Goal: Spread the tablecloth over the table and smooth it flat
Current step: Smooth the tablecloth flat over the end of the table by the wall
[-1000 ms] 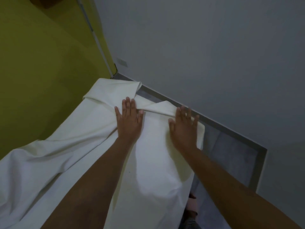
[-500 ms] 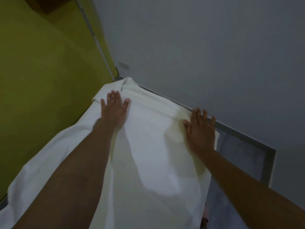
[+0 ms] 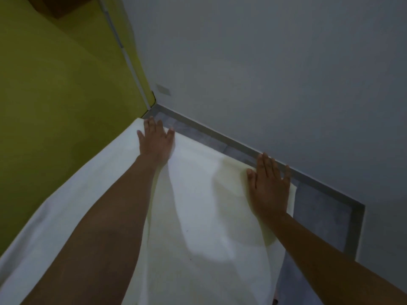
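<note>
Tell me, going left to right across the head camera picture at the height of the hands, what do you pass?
Yellow-green wall → left hand, flat on the white tablecloth → right hand, flat near the cloth's far right corner → grey floor → grey wall.

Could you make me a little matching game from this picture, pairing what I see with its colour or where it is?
1. left hand
2. right hand
3. tablecloth
4. wall on the left

a. yellow-green
b. flat at the cloth's far right corner
c. white, spread out
d. flat at the cloth's far left corner

Pairs: 1-d, 2-b, 3-c, 4-a
</note>
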